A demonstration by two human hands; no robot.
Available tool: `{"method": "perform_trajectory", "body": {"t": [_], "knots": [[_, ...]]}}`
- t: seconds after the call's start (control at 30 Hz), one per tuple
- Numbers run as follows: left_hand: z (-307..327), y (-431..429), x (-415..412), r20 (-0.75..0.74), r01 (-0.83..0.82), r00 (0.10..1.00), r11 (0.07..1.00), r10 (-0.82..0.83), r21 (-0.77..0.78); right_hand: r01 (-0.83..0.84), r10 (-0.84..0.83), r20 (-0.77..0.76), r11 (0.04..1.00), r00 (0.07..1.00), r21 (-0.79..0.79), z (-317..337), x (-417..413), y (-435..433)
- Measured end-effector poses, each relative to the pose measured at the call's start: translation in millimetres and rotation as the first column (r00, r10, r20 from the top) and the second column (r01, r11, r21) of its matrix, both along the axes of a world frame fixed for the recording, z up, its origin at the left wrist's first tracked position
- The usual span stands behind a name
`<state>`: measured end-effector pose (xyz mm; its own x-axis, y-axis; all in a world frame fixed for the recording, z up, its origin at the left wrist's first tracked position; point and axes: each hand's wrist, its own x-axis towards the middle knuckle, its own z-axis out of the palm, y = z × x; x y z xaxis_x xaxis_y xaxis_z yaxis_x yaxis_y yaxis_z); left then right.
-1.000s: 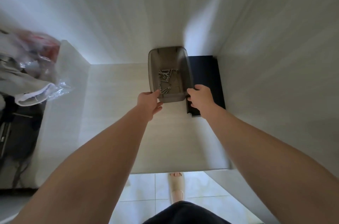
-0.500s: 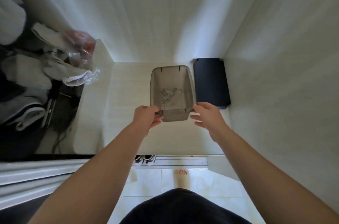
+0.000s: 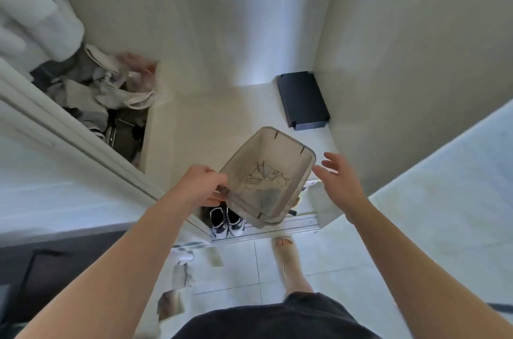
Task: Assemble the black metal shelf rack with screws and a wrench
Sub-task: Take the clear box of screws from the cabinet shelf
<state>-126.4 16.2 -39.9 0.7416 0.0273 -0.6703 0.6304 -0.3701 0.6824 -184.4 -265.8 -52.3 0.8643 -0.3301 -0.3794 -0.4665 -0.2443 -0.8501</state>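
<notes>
Fetching hardware: my left hand (image 3: 204,186) pinches translucent grey plastic tray (image 3: 244,162) of silver screws (image 3: 263,176); right hand (image 3: 337,180) spread. Next: steady tray.

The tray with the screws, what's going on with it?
Someone is holding the tray up with the left hand, which grips its near edge. Loose screws lie inside it. The right hand is open, fingers spread, close to the tray's right side. The black panel lies on the white ledge, and nobody is touching it.
</notes>
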Motion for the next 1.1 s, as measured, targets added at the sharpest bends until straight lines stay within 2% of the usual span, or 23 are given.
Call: {"method": "perform_trajectory", "body": {"t": [0.3,0.5,0.63,0.77,1.0,1.1], "knots": [[-7.1,-33.1,-91.5,-0.06,0.337,0.94,0.941,-0.337,0.0,0.13,-0.14,-0.112,0.988,0.984,-0.087,-15.3,-142.3,-32.3],[-6.6,-104.0,-131.9,-0.088,0.596,0.8,0.803,-0.593,0.002,0.124,-0.173,-0.24,0.97,0.955,-0.207,-21.8,-237.3,-82.2],[-11.0,-164.3,-167.6,-0.1,0.712,0.701,0.701,-0.706,0.032,0.187,-0.238,-0.315,0.965,0.919,-0.184,-30.2,-308.8,-119.4],[-25.1,-226.7,-219.6,-0.124,0.762,0.647,0.646,-0.752,0.054,0.31,-0.343,-0.349,0.939,0.872,-0.149,-37.6,-391.8,-157.7],[-74.6,-330.3,-334.6,-0.13,0.694,0.712,0.72,-0.69,-0.02,0.528,-0.493,-0.428,0.848,0.757,-0.045,-66.1,-542.8,-212.7],[-94.9,-366.0,-387.0,-0.155,0.695,0.704,0.717,-0.693,-0.044,0.615,-0.553,-0.465,0.788,0.691,-0.024,-84.6,-601.3,-231.3]]}}
